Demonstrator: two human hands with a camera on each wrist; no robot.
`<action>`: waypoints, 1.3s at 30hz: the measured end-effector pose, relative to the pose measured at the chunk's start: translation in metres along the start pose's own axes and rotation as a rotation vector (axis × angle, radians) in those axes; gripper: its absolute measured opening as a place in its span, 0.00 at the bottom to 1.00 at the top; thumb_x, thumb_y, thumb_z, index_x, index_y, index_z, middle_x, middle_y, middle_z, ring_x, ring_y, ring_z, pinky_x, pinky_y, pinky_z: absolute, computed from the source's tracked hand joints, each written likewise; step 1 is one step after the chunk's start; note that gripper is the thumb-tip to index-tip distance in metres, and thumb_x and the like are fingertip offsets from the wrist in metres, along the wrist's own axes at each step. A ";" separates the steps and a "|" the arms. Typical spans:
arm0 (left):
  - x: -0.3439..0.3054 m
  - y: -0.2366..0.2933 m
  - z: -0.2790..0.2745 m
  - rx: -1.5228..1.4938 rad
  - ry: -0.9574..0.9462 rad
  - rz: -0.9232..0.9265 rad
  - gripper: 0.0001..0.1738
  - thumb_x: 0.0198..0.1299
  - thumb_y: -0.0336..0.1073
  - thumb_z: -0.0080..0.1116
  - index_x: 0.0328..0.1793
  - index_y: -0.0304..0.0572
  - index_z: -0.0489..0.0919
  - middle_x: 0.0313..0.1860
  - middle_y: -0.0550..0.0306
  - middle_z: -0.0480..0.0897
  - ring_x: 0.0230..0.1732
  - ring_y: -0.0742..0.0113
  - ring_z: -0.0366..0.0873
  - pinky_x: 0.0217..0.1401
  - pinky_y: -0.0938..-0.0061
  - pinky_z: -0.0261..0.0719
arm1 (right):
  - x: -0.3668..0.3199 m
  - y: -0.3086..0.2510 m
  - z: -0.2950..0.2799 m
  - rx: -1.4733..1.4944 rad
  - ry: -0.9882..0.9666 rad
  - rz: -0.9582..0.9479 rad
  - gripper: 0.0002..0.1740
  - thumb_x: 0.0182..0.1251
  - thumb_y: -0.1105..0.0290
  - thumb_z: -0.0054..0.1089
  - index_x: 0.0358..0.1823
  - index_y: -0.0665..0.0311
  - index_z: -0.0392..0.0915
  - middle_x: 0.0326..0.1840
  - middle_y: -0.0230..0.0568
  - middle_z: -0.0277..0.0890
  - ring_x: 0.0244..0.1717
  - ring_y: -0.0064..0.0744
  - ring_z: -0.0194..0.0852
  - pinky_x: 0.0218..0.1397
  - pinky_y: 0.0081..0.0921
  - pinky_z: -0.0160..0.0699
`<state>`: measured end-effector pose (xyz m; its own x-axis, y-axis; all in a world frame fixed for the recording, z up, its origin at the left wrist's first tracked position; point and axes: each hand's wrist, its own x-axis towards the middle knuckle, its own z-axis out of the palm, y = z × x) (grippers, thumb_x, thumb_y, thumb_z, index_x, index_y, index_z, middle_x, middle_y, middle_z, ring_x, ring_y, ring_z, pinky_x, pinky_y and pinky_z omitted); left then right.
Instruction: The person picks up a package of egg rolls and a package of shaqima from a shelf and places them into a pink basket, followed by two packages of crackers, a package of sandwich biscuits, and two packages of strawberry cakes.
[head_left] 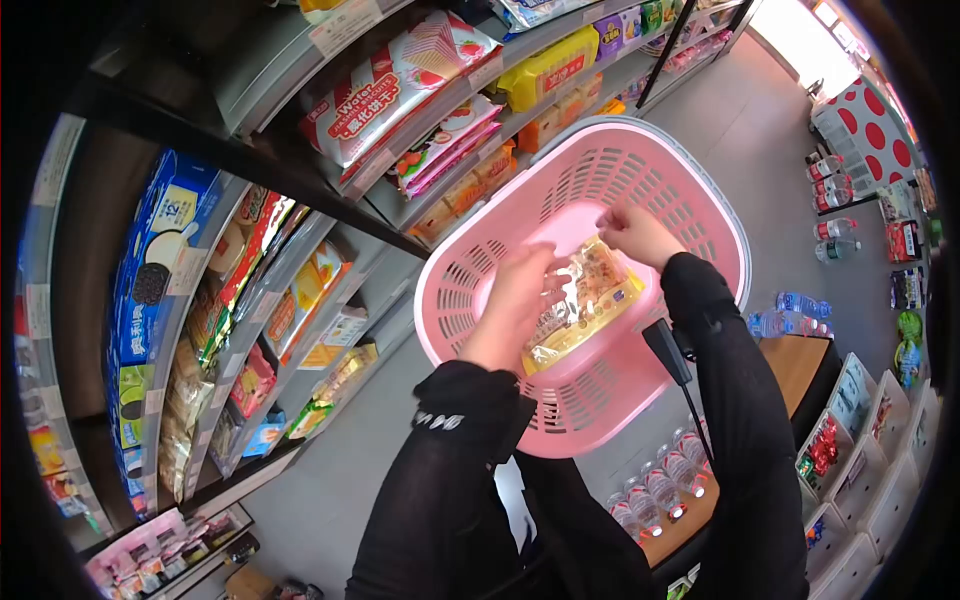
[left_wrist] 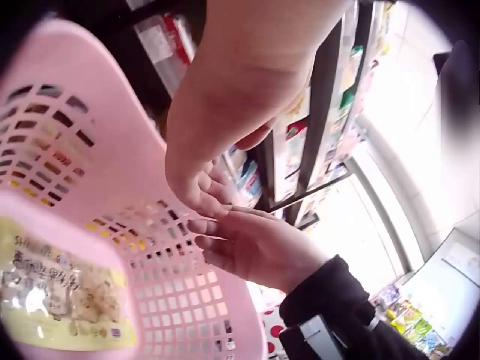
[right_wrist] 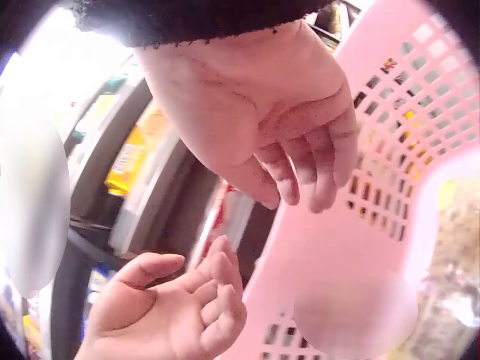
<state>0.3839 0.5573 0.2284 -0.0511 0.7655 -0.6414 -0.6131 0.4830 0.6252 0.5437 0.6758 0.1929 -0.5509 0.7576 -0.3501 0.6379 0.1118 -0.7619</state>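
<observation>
yellow snack packet (head_left: 598,305) lying in pink basket (head_left: 640,400), both hands (head_left: 518,298) (head_left: 642,236) above it, fingers apart, loosely bent

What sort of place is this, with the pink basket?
Most likely a small grocery or convenience store. Shelves are stocked with packaged snacks such as wafer biscuits, what look like price labels line their edges, and the pink basket looks like a shopping basket, with a snack packet inside.
</observation>
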 end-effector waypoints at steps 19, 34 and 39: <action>0.063 -0.097 -0.060 0.099 0.863 -0.107 0.25 0.41 0.37 0.51 0.35 0.13 0.69 0.30 0.43 0.75 0.31 0.60 0.73 0.31 0.69 0.69 | 0.036 0.103 0.026 -0.240 -0.298 0.515 0.48 0.36 0.46 0.66 0.51 0.76 0.60 0.49 0.57 0.65 0.52 0.45 0.65 0.51 0.31 0.64; 0.073 -0.109 -0.070 -0.037 0.622 -0.218 0.12 0.52 0.34 0.44 0.38 0.31 0.69 0.34 0.52 0.73 0.32 0.60 0.73 0.31 0.64 0.73 | 0.051 0.119 0.043 -0.032 -0.395 0.547 0.35 0.44 0.46 0.62 0.36 0.76 0.71 0.21 0.42 0.70 0.25 0.30 0.72 0.23 0.27 0.71; 0.069 -0.103 -0.062 -0.154 0.609 -0.222 0.17 0.49 0.35 0.48 0.41 0.27 0.71 0.34 0.50 0.75 0.31 0.64 0.74 0.31 0.70 0.71 | 0.047 0.128 0.059 -0.058 -0.149 0.445 0.32 0.45 0.46 0.61 0.27 0.76 0.73 0.21 0.44 0.73 0.21 0.29 0.71 0.25 0.25 0.69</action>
<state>0.3950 0.5339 0.0919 -0.3189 0.2559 -0.9126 -0.7638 0.5006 0.4073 0.5682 0.6877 0.0466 -0.2862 0.6397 -0.7134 0.8560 -0.1638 -0.4903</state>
